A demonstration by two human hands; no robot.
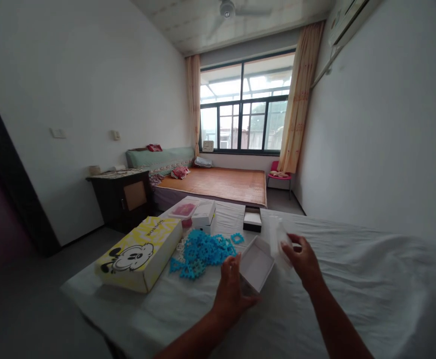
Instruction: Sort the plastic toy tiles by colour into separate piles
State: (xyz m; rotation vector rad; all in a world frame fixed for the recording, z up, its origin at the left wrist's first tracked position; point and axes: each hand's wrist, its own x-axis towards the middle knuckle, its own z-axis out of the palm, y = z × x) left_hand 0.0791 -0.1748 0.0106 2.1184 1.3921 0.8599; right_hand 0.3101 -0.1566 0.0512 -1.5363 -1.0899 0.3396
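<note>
left hand [230, 289] stands open, fingers loose, against the near edge of the white box tray [257, 262], which sits tilted on the counter [352, 279] just beside the pile of blue pieces [201, 252]. right hand [303, 259] pinches a clear plastic wrap [280, 239], blurred, at the tray's far side. the step in hand looks like unpacking; the next move calls for steadying the tray while lifting the wrap clear.

Blue pieces [203, 252], a white box [257, 263], a yellow cartoon-printed box [143, 252], white sheet [352, 279].
</note>
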